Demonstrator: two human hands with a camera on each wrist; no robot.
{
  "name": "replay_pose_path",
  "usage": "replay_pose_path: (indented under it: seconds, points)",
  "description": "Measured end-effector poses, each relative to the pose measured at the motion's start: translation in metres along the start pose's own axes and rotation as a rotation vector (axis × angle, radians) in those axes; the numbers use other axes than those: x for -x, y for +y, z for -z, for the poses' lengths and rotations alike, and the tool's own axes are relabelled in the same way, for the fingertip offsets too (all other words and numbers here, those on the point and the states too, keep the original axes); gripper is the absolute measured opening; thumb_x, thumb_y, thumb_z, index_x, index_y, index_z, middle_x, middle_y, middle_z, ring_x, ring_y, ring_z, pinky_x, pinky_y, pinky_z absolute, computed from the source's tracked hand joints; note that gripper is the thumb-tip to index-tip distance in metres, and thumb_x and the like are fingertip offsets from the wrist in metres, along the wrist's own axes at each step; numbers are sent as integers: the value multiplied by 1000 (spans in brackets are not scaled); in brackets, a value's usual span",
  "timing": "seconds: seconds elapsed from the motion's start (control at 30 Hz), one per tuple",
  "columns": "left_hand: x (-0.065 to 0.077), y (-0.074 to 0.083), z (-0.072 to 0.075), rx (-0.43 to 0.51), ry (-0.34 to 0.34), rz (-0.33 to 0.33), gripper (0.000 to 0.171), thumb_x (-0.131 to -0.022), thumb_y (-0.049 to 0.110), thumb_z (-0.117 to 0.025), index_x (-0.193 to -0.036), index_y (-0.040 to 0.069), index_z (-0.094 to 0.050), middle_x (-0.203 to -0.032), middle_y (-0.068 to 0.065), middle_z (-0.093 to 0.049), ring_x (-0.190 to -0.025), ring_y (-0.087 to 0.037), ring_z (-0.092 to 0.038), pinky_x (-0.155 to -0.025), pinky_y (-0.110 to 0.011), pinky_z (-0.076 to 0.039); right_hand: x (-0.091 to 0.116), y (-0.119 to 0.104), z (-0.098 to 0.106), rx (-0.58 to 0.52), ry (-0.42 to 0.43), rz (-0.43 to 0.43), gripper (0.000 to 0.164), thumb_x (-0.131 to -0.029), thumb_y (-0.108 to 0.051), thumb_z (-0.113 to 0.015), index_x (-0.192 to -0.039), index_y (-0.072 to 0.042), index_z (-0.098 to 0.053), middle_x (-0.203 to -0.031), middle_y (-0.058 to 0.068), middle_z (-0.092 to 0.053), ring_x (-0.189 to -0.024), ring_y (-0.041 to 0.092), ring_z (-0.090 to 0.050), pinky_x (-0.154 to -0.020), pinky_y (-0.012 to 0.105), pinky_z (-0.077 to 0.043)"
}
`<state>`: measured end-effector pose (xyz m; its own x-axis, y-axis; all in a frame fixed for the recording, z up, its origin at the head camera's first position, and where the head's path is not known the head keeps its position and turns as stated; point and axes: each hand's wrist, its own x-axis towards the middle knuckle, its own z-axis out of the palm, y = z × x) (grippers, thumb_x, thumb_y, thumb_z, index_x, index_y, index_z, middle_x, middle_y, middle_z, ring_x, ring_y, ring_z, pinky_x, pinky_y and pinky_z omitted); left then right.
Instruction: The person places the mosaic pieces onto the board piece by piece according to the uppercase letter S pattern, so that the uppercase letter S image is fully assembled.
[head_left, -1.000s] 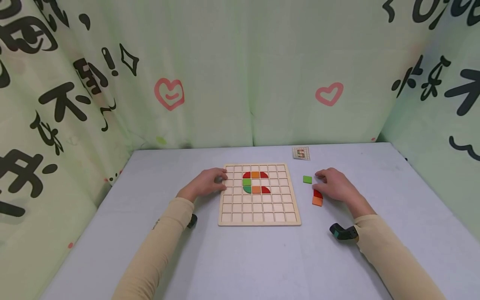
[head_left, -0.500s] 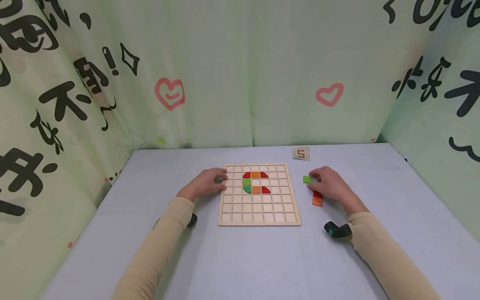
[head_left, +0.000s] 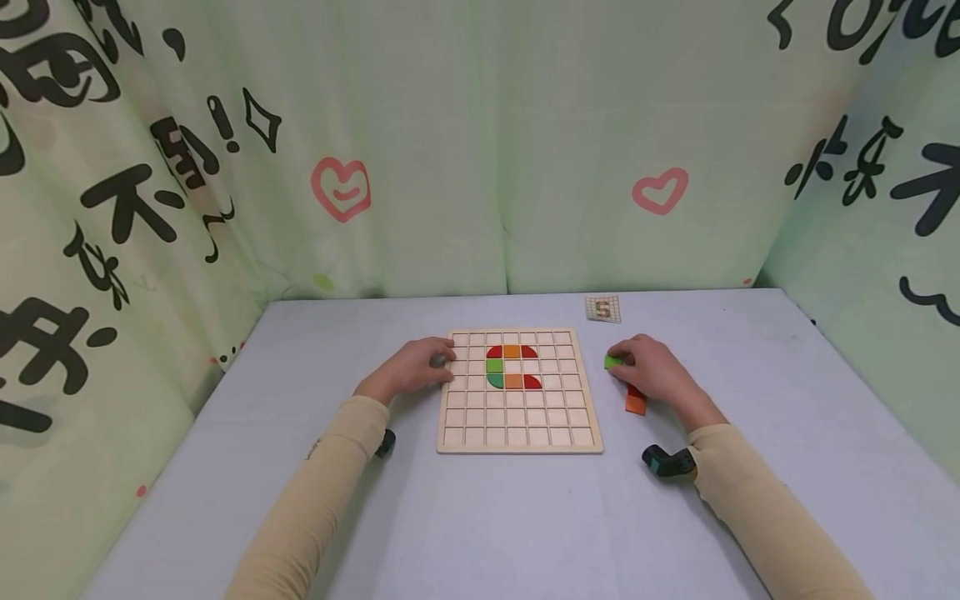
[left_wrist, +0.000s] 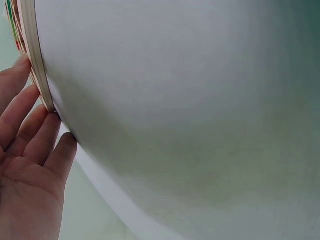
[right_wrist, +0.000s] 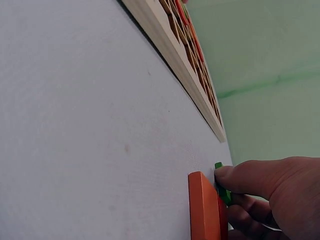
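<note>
A wooden grid board (head_left: pixel 517 417) lies flat on the table, holding several red, orange and green tiles in a C-like cluster, such as a green square tile (head_left: pixel 494 365). My left hand (head_left: pixel 412 366) touches the board's left edge with its fingertips; up close in the left wrist view the fingers (left_wrist: pixel 30 132) rest along the board's side (left_wrist: pixel 37 60). To the right of the board, my right hand (head_left: pixel 660 367) pinches a loose green square tile (head_left: pixel 612 362) between thumb and fingers. Beside it are an orange tile (right_wrist: pixel 200 210) and a red one (right_wrist: pixel 223 217), partly hidden by the hand.
Behind the board, toward the right, lies a small card with a printed grid pattern (head_left: pixel 603 308). The table has a white cloth (head_left: pixel 510 525). A pale green curtain (head_left: pixel 450 167) with black writing and pink hearts surrounds its back and sides.
My right hand has moved left from above the red tile to the green square tile and taken it between thumb and fingers. The left hand has stayed at the board's edge.
</note>
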<state>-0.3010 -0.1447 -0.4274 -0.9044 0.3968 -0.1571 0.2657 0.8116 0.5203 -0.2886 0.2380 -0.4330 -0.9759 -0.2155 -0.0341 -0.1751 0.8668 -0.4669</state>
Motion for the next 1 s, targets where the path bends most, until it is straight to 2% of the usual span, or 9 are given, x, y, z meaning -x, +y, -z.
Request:
replay_pose_path:
  seconds: [0.27, 0.53, 1.0]
  points:
    - [0, 0, 0, 20, 2, 11, 35, -90, 15, -71, -122, 4, -64, -148, -8, -46, -141, -27, -35, -116, -39, -30, 1, -2, 0, 1, 0, 9, 35, -93, -14, -65, -120, 7, -62, -115, 25, -57, -97, 34, -55, -89, 51, -50]
    - [0, 1, -1, 18, 5, 14, 35, -90, 16, -71, -122, 4, -64, -148, -8, -46, -141, -27, -35, -116, -39, -30, 0, -2, -2, 30, 27, 26, 36, -96, -15, -61, -125, 5, -60, -106, 22, -58, -93, 32, -53, -84, 48, -51]
    - [0, 3, 0, 18, -2, 31, 36, -90, 17, -71, -123, 5, -64, -149, -7, -46, -142, -27, -34, -117, -39, -29, 6, -8, -1, -9, 24, 68, 34, -97, -11, -58, -129, 3, -58, -119, 24, -52, -103, 35, -54, -93, 53, -48]
